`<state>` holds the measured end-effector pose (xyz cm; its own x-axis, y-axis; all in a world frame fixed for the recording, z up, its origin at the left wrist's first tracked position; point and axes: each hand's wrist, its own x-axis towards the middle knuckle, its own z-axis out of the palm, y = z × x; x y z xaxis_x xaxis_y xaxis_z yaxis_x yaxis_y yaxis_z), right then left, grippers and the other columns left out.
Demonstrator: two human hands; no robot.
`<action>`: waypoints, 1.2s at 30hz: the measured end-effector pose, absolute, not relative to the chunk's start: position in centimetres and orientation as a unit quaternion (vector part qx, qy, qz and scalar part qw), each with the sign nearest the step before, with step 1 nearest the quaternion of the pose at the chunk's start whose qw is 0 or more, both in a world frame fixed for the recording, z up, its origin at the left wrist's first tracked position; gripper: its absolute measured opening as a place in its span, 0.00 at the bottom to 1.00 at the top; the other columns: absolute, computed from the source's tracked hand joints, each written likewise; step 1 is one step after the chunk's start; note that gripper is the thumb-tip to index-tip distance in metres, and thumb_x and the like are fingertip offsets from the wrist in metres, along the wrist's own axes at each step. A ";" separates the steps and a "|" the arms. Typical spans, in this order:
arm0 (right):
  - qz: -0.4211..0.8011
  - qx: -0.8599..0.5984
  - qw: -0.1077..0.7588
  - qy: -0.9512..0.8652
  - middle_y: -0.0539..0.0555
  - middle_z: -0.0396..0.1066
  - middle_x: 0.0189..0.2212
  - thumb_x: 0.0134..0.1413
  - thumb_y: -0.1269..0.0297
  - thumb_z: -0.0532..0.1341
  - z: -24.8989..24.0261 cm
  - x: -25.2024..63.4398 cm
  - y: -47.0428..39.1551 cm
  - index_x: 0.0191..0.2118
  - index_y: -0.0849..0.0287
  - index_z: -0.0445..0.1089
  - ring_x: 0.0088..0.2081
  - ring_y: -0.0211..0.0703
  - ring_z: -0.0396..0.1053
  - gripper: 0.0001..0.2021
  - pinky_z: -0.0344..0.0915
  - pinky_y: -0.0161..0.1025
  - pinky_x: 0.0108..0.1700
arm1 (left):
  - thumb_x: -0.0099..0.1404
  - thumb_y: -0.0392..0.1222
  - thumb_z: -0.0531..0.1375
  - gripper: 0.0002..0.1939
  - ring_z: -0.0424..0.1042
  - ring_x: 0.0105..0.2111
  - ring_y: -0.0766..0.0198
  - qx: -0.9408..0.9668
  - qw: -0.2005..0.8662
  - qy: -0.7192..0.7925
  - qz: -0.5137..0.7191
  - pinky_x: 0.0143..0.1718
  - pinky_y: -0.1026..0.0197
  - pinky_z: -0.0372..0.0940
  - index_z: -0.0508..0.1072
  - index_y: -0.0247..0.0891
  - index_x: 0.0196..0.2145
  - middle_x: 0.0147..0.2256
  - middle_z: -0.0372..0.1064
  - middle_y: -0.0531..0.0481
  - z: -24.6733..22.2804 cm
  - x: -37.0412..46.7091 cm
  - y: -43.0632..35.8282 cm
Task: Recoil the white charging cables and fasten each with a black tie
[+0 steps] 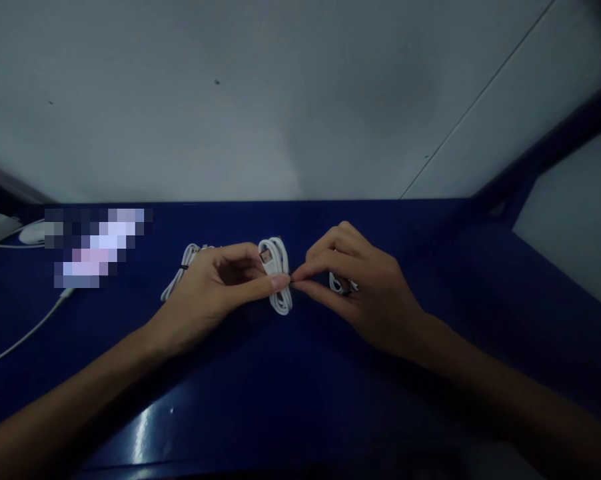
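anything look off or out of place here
Nothing appears spilled or damaged. Only the pixelated patch over the left of the blue table looks odd, hiding whatever lies there; the coiled white cable in the left hand looks neatly bundled.

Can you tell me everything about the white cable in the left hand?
The white cable is wound into a narrow bundle of smooth, plastic-looking loops. Its plug, with a metallic, rectangular tip, points up on the left side. The left hand grips it nearly upright over the blue table, thumb across its lower middle. The right hand's fingers pinch at its right edge, on something too small to tell.
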<state>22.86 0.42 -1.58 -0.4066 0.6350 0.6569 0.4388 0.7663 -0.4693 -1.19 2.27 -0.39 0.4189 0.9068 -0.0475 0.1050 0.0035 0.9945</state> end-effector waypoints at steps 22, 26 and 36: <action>0.147 -0.326 0.426 -0.831 0.49 0.79 0.36 0.70 0.75 0.69 -2.0 22.6 0.3 0.45 0.58 0.77 0.35 0.38 0.74 0.05 0.72 0.38 0.40 | 0.76 0.41 0.67 0.07 0.79 0.40 0.60 0.585 0.644 0.374 0.321 0.47 0.60 0.73 0.87 0.42 0.46 0.39 0.81 0.47 -0.1 -1.1 2.0; 0.122 -0.304 0.407 -0.853 0.51 0.80 0.37 0.71 0.76 0.68 -2.4 22.6 0.3 0.46 0.60 0.77 0.38 0.40 0.75 0.04 0.73 0.40 0.42 | 0.76 0.41 0.67 0.07 0.80 0.39 0.61 0.574 0.633 0.381 0.352 0.46 0.61 0.73 0.87 0.41 0.47 0.39 0.82 0.46 -0.4 -1.1 2.1; 0.099 -0.288 0.406 -0.861 0.53 0.82 0.38 0.72 0.75 0.66 -2.1 22.7 0.3 0.45 0.59 0.77 0.38 0.41 0.77 0.04 0.74 0.40 0.41 | 0.77 0.47 0.67 0.11 0.81 0.42 0.59 0.556 0.620 0.372 0.409 0.50 0.57 0.73 0.87 0.41 0.48 0.46 0.85 0.44 -0.6 -0.5 1.3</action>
